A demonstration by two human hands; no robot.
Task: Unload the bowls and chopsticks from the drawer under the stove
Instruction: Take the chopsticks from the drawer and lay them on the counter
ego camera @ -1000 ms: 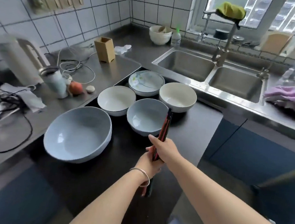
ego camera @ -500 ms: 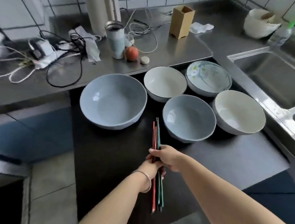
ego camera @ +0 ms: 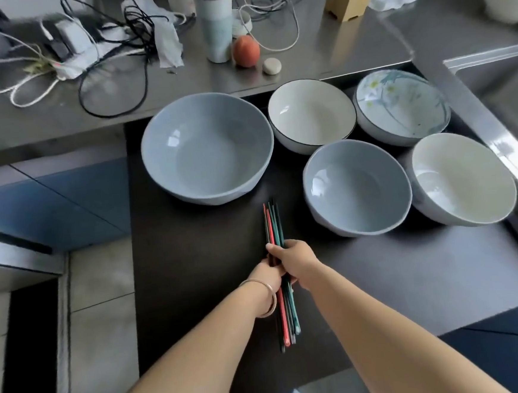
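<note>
Since a half second ago your view has dipped closer over the dark surface [ego camera: 195,263], and the chopsticks [ego camera: 274,226] now lie lower and flatter along it, tips pointing toward the far edge. Your right hand [ego camera: 293,257] is closed around the middle of the bundle; your left hand [ego camera: 268,276], with a bangle [ego camera: 267,298] on the wrist, presses against the bundle from the left side, though how its fingers are set is hidden behind the right hand. The sticks are red, green and dark, and their ends reach past your wrists toward the near edge.

Five bowls stand upright along the far half of the dark surface, all empty. The large blue bowl [ego camera: 207,147] sits at the far left. Beside it is the white bowl with a dark rim [ego camera: 312,116], then the flower-patterned bowl [ego camera: 401,106] at the far right corner. In front of those, the small blue bowl [ego camera: 358,188] and the cream bowl [ego camera: 464,178] stand side by side, rims nearly touching.

On the steel counter [ego camera: 303,65] behind, a tumbler [ego camera: 214,23] stands open-topped; its contents cannot be seen. No writing is legible anywhere.
</note>
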